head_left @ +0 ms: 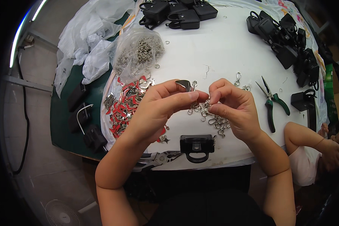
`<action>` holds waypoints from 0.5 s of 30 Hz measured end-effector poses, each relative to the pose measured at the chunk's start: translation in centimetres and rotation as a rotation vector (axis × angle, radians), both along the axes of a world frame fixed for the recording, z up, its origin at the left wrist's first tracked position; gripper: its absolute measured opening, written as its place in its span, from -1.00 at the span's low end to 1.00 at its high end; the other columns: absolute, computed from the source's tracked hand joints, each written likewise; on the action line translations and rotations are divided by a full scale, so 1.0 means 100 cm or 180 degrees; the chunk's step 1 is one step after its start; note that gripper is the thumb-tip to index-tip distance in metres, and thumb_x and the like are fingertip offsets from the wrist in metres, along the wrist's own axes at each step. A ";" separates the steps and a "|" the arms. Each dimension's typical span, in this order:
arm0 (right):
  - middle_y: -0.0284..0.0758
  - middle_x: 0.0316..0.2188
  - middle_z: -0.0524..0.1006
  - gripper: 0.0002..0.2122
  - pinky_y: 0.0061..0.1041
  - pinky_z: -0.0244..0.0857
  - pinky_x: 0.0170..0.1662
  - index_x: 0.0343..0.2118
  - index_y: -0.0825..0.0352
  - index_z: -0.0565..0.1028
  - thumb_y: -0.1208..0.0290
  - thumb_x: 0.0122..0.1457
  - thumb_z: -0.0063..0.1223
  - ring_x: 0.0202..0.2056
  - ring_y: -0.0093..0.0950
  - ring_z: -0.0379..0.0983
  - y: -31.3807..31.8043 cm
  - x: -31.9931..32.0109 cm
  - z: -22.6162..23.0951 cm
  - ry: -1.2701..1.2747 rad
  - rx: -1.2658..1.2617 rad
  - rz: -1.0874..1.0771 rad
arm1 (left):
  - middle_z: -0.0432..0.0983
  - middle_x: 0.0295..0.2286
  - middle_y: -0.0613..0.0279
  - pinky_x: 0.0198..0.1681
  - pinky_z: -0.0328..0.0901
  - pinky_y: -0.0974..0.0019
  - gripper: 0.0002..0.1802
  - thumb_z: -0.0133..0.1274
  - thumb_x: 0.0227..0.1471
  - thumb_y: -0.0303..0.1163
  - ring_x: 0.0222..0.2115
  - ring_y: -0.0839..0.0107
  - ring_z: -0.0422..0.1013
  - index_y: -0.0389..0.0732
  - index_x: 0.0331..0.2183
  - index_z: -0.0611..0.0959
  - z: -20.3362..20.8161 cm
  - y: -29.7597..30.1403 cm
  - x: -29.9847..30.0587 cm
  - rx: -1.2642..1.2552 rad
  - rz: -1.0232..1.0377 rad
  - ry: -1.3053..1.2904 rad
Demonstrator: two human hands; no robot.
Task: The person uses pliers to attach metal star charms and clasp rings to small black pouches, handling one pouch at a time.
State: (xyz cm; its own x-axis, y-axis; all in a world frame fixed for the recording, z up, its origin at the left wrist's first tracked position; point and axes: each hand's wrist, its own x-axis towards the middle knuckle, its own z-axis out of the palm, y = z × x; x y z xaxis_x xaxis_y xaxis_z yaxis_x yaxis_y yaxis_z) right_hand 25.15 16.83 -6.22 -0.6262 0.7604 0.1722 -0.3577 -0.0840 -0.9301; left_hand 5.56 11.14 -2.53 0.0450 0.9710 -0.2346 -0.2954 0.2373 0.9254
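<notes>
1 clasp (194, 86) and dark piece (183, 85) occupy the gripping left hand (156, 107), the right hand (235, 107) pinching hardware (206, 103) — likely linking, next needing alignment.

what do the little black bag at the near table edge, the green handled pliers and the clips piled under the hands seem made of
Little bag: leather or imitation leather, judging by its smooth, softly shiny black surface; which one stays open.
Pliers: likely steel, with grey metallic jaws; green grips look like plastic or rubber.
Clips: silvery metal, given the bright glints; perhaps plated.
</notes>
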 end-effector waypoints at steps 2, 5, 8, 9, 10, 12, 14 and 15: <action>-0.41 -0.25 0.41 -0.94 -0.55 0.29 -0.10 -0.35 0.37 0.55 0.60 0.12 0.20 -0.22 -0.62 0.36 0.000 0.002 -0.005 0.0173 -0.0230 0.0013 | 0.60 -0.30 -0.07 -0.09 0.47 0.12 -0.85 0.01 0.17 -0.39 -0.27 0.18 0.58 -0.30 -0.31 0.50 0.001 0.000 0.005 -0.0244 0.0043 -0.0625; -0.44 -0.24 0.38 -0.94 -0.56 0.23 -0.09 -0.34 0.34 0.53 0.56 0.15 0.18 -0.21 -0.63 0.31 0.000 0.003 0.001 0.0338 -0.0684 0.0174 | 0.60 -0.34 -0.08 -0.09 0.47 0.08 -0.89 -0.03 0.17 -0.38 -0.29 0.11 0.58 -0.22 -0.35 0.44 0.004 -0.004 0.005 -0.0496 -0.0026 -0.1074; -0.45 -0.24 0.39 -0.96 -0.57 0.18 -0.06 -0.34 0.31 0.52 0.53 0.17 0.16 -0.19 -0.63 0.29 0.001 0.004 0.001 0.0371 -0.0803 0.0167 | 0.60 -0.37 -0.06 -0.11 0.48 0.10 -0.88 -0.02 0.17 -0.36 -0.31 0.12 0.59 -0.21 -0.34 0.46 0.006 -0.007 0.003 -0.0545 -0.0197 -0.1247; -0.45 -0.24 0.39 -0.96 -0.57 0.17 -0.05 -0.34 0.30 0.52 0.53 0.17 0.16 -0.18 -0.63 0.29 0.000 0.004 0.001 0.0403 -0.0834 0.0184 | 0.60 -0.38 -0.04 -0.11 0.48 0.10 -0.87 -0.02 0.17 -0.36 -0.32 0.13 0.59 -0.21 -0.34 0.46 0.006 -0.008 0.002 -0.0561 -0.0167 -0.1186; -0.46 -0.23 0.39 -0.96 -0.58 0.15 -0.04 -0.35 0.30 0.52 0.52 0.17 0.16 -0.17 -0.63 0.29 0.000 0.004 0.000 0.0436 -0.0865 0.0202 | 0.60 -0.39 -0.03 -0.11 0.48 0.10 -0.87 -0.02 0.18 -0.35 -0.33 0.13 0.60 -0.21 -0.33 0.46 0.007 -0.010 0.002 -0.0577 -0.0136 -0.1125; -0.45 -0.22 0.40 -0.96 -0.58 0.15 -0.02 -0.34 0.29 0.51 0.52 0.18 0.15 -0.16 -0.63 0.29 0.000 0.003 -0.001 0.0503 -0.0833 0.0224 | 0.61 -0.38 -0.01 -0.11 0.48 0.10 -0.87 -0.02 0.18 -0.36 -0.33 0.14 0.60 -0.22 -0.32 0.47 0.007 -0.013 0.000 -0.0520 -0.0155 -0.1049; -0.43 -0.20 0.43 -0.97 -0.56 0.16 0.00 -0.34 0.29 0.50 0.52 0.20 0.13 -0.14 -0.62 0.29 0.001 0.003 -0.002 0.0572 -0.0706 0.0235 | 0.60 -0.40 0.03 -0.14 0.47 0.14 -0.88 0.01 0.17 -0.38 -0.35 0.18 0.59 -0.23 -0.31 0.48 0.008 -0.018 -0.001 -0.0519 -0.0122 -0.0732; -0.40 -0.20 0.45 -0.96 -0.55 0.17 0.00 -0.33 0.29 0.48 0.52 0.21 0.11 -0.15 -0.62 0.30 0.001 0.003 -0.001 0.0637 -0.0679 0.0222 | 0.59 -0.42 0.07 -0.16 0.47 0.19 -0.88 0.03 0.16 -0.41 -0.37 0.23 0.58 -0.25 -0.30 0.48 0.008 -0.021 -0.002 -0.0550 -0.0077 -0.0461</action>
